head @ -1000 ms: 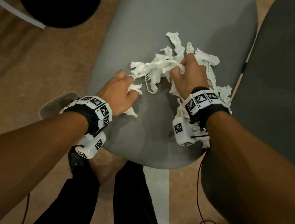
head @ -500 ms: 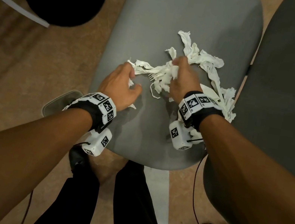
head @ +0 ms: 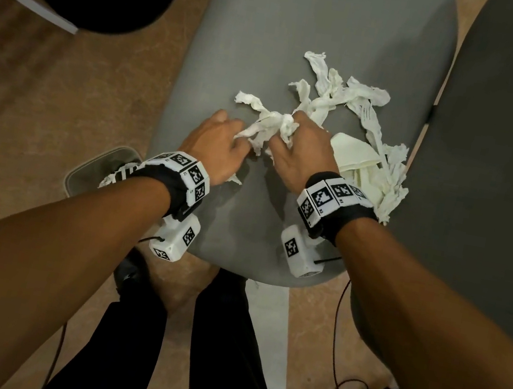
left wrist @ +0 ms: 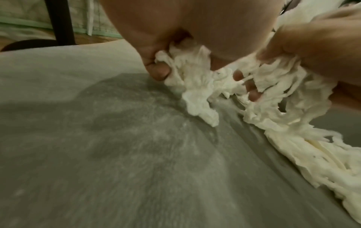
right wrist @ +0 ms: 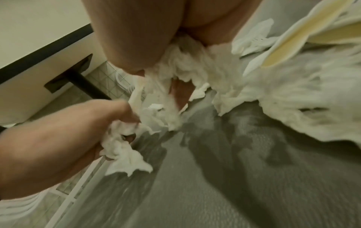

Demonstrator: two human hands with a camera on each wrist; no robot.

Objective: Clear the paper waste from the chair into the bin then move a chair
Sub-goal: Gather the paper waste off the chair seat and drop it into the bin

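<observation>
**Reader:** While both hands are down on the seat, where does everything lie?

**Describer:** Seen from the head camera, a grey chair [head: 311,32] fills the middle, its seat running away from the person. A second, darker chair [head: 509,170] stands just beside it on the right. On the floor to the left, near the left wrist, part of a small bin [head: 92,165] shows, with white scraps already in it.

**Reader:** And the paper?

**Describer:** Shredded white paper waste [head: 333,101] sprawls across the seat's right half, its long line running from the middle of the seat out toward the near right edge. A pale paper plate [head: 355,150] and a white plastic fork [head: 372,122] lie among it.

**Reader:** What are the hands doing?

**Describer:** The left hand [head: 219,146] has its fingers curled around a bunch at the heap's left end. The right hand [head: 303,154], touching it, grips the next clump, paper bulging out between finger and thumb.

**Reader:** So which way does the next move go?

**Describer:** Most of the loose waste lies beyond and right of the right hand, so that hand is nearer what remains. The bin sits on the other side, left and below the seat edge, nearer the left hand. My judgement: the gathered bundle must travel leftward across the seat.
</observation>
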